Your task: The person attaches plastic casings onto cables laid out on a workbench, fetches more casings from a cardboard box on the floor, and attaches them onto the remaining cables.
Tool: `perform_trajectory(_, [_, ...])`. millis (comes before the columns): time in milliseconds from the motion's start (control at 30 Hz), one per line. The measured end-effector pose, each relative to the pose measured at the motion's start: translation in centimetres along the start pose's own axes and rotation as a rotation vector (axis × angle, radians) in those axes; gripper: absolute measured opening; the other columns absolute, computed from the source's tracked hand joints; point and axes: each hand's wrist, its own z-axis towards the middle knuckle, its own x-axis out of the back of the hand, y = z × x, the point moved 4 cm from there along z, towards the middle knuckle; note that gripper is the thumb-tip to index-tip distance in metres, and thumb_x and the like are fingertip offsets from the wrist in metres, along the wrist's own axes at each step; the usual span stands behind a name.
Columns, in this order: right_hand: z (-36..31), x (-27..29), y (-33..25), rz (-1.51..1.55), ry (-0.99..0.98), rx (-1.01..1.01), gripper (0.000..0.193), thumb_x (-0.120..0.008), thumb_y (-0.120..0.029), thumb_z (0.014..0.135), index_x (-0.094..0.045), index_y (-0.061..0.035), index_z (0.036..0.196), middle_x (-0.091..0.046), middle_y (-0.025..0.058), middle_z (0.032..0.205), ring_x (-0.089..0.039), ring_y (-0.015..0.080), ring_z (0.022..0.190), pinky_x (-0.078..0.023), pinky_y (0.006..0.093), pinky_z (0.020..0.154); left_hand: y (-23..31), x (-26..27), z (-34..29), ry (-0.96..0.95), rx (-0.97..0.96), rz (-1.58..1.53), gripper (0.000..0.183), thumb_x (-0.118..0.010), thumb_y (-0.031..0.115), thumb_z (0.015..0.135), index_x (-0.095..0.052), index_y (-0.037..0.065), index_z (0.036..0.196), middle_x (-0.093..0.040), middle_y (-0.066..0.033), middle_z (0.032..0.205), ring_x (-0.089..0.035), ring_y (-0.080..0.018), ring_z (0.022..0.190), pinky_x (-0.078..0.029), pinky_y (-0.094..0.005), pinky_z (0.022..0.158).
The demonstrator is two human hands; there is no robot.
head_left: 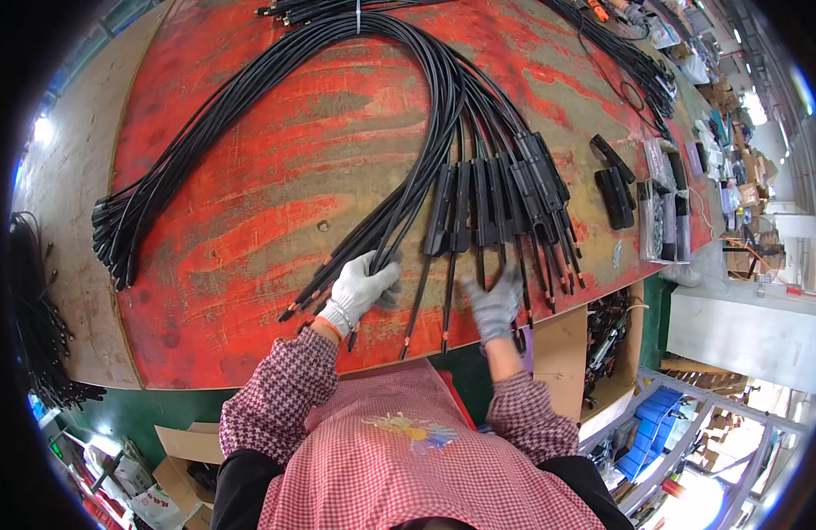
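Observation:
A thick bundle of black cables (337, 34) arcs across the red worn tabletop, bound by a pale tie at its top. On its right branch, several cables carry long black plastic housings (486, 199), lying side by side, with thin ends pointing toward me. My left hand (362, 287), in a white glove, is closed around cables at the left of these housings. My right hand (496, 305), in a greyish glove, is over the cable ends just below the housings. Its fingers are smeared by motion, so their grip is unclear. The bundle's other ends (117, 238) lie at the left.
Loose black housings (615, 196) lie on the right, beside a clear-walled divided box (666, 208). More cables (633, 66) rest at the far right, others (37, 309) hang at the left edge. An open carton (558, 362) stands below the table's front edge.

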Motion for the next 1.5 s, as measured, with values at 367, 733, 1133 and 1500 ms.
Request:
perform_trajectory(367, [4.9,2.6,0.6,0.63,-0.208,-0.085,0.018,-0.065,-0.016,0.082,-0.063,-0.0014,0.092,-0.064,0.0113,0.074,-0.06,0.0206,0.065,-0.047,0.034,0.064,2.6,-8.4,4.3,0.243,0.028,0.371,0.027,-0.073,0.015,0.079,-0.055,0.002,0.094,-0.061,-0.0046,0.065,-0.059,-0.0113,0.051,-0.049,-0.0256,0.043])
perform_trajectory(733, [6.5,9.9,5.4,0.181,0.168,0.275,0.03,-0.067,-0.022,0.082,-0.064,-0.0052,0.106,-0.064,0.0156,0.089,-0.062,0.0359,0.083,-0.051,0.0416,0.074,0.6,-13.2,8.4,0.017,-0.072,0.038,0.027,-0.07,0.016,0.081,-0.053,0.001,0.096,-0.061,-0.0051,0.072,-0.059,-0.0131,0.052,-0.05,-0.0263,0.047])
perform_trajectory(1133, [29.2,14.8,16.6,-0.312,0.287,0.059,0.062,-0.069,-0.037,0.076,-0.048,-0.0128,0.129,-0.049,0.0164,0.13,-0.046,0.0358,0.121,-0.037,0.0488,0.099,2.4,-11.8,7.6,-0.009,0.093,-0.172,0.029,-0.058,0.025,0.092,-0.056,-0.001,0.105,-0.063,-0.0092,0.075,-0.061,-0.0143,0.056,-0.056,-0.0296,0.052])
perform_trajectory(1500, [30.4,11.6,17.6,-0.103,0.055,-0.031,0.068,-0.074,-0.042,0.071,-0.051,-0.0051,0.124,-0.054,0.0211,0.12,-0.053,0.0382,0.111,-0.042,0.0449,0.095,2.3,-11.2,7.9,-0.027,0.102,-0.238,0.03,-0.055,0.023,0.094,-0.054,-0.003,0.108,-0.064,-0.0104,0.077,-0.063,-0.0153,0.058,-0.058,-0.032,0.054])
